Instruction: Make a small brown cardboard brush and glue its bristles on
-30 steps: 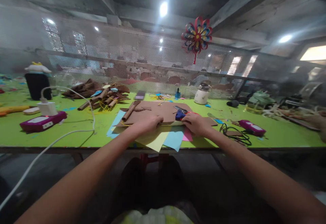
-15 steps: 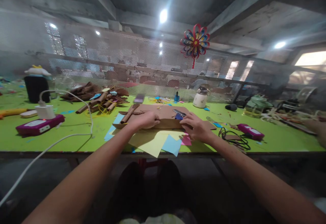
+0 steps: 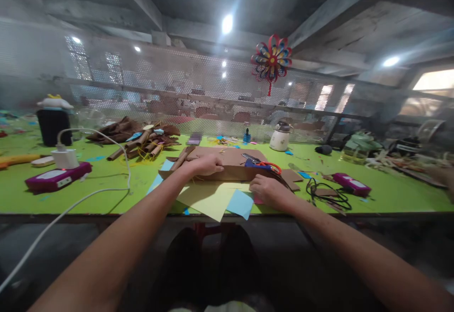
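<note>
A large brown paper sheet (image 3: pixel 232 155) lies on the table before me, its front strip (image 3: pixel 227 175) folded along the near side. My left hand (image 3: pixel 207 164) is closed at the fold, fingers curled on the brown paper. Lower and to the right, my right hand (image 3: pixel 267 190) has bent fingers drawn together just in front of the strip; whatever may be in them is hidden. Scissors (image 3: pixel 260 163) with blue and red handles rest on the sheet behind my right hand. Yellow paper (image 3: pixel 209 198) and blue paper (image 3: pixel 240 203) stick out toward me, with a pink piece (image 3: pixel 258 199) partly covered.
Brown paper rolls (image 3: pixel 142 144) are heaped at the back left. A white cable (image 3: pixel 102 189) runs from a charger on a purple power strip (image 3: pixel 58 177). On the right are a black cord (image 3: pixel 328 194) and another purple strip (image 3: pixel 351 184). A white jug (image 3: pixel 279 138) stands behind.
My right hand has moved down, off the scissors, to the front of the folded strip. The scissors' handles now show. My left hand stays nearly in place.
</note>
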A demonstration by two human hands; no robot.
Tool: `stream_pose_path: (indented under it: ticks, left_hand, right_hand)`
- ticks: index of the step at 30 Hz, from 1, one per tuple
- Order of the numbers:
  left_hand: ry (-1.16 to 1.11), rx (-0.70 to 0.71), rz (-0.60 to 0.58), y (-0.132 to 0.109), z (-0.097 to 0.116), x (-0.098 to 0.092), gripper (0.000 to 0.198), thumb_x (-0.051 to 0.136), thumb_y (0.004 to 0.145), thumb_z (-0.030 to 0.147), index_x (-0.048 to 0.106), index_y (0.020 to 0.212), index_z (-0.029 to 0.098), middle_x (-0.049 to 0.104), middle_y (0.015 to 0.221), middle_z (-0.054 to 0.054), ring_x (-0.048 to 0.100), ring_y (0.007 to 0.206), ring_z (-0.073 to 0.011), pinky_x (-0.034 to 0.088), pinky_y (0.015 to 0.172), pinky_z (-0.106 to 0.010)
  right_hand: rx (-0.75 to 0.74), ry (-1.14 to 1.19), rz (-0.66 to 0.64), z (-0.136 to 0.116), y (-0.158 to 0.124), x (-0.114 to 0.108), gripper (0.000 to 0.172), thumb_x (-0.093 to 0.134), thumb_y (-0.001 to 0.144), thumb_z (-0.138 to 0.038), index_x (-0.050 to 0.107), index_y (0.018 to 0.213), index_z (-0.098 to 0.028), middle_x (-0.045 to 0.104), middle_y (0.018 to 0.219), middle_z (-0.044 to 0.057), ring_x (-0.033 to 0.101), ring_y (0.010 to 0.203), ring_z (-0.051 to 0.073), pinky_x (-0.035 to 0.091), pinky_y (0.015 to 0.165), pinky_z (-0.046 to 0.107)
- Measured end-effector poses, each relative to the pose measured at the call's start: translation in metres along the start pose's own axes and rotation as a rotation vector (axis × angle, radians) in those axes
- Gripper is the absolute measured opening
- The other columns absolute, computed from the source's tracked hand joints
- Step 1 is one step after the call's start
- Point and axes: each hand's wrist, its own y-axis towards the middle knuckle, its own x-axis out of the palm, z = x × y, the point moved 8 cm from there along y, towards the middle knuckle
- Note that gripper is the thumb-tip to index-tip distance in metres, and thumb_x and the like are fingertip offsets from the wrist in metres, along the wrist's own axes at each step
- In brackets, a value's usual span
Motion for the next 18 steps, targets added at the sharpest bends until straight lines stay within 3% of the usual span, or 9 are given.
stream_pose_path:
  ticks: [2,4,8,10,13,18]
  left_hand:
    - [0.056,0.0,-0.036,-0.008,0.001,0.006,0.022,0.053,0.074,0.031,0.065,0.062,0.017,0.059,0.056,-0.002,0.045,0.052,-0.0131,0.028,0.054,-0.025]
    - [0.006,0.04,-0.088,-0.02,0.008,0.012,0.02,0.056,0.073,0.034,0.068,0.071,0.018,0.065,0.067,-0.003,0.052,0.06,-0.0145,0.032,0.057,-0.025]
    - [-0.385,0.187,-0.335,-0.049,0.037,0.023,0.039,0.063,0.072,0.034,0.062,0.11,0.023,0.065,0.108,-0.006,0.058,0.093,-0.0188,0.042,0.075,-0.026]
    - [-0.592,0.228,-0.37,-0.056,0.05,0.018,0.038,0.062,0.075,0.032,0.06,0.113,0.023,0.063,0.112,-0.007,0.058,0.099,-0.0187,0.044,0.08,-0.028]
    - [-0.79,0.19,-0.227,-0.043,0.043,0.005,0.023,0.057,0.08,0.032,0.066,0.093,0.015,0.068,0.093,-0.01,0.062,0.085,-0.0177,0.046,0.079,-0.032]
    - [-1.061,-0.059,0.089,0.003,-0.02,0.0,0.016,0.064,0.075,0.027,0.062,0.083,0.013,0.067,0.075,-0.008,0.06,0.064,-0.0118,0.045,0.066,-0.027]
  right_hand:
    - [0.011,0.175,0.105,0.001,-0.013,-0.019,0.022,0.045,0.085,-0.011,0.065,0.08,-0.015,0.065,0.089,0.01,0.056,0.087,0.017,0.044,0.075,0.027]
    - [0.079,0.35,0.188,0.009,-0.026,-0.038,0.018,0.048,0.084,-0.016,0.066,0.084,-0.016,0.066,0.092,0.009,0.058,0.088,0.017,0.045,0.079,0.029]
    - [0.401,0.71,0.341,0.04,-0.038,-0.055,0.018,0.055,0.081,-0.028,0.067,0.083,-0.016,0.067,0.08,0.004,0.06,0.073,0.016,0.046,0.067,0.027]
    - [0.514,0.876,0.413,0.051,-0.032,-0.051,0.02,0.058,0.078,-0.033,0.066,0.078,-0.014,0.065,0.071,0.003,0.057,0.065,0.014,0.045,0.061,0.026]
    - [0.547,1.066,0.502,0.056,-0.007,-0.038,0.024,0.061,0.075,-0.037,0.063,0.069,-0.013,0.059,0.061,0.001,0.054,0.057,0.012,0.044,0.056,0.025]
    - [0.562,1.24,0.598,0.074,0.046,-0.017,0.027,0.064,0.068,-0.04,0.055,0.062,-0.015,0.055,0.051,0.0,0.049,0.046,0.011,0.041,0.047,0.024]
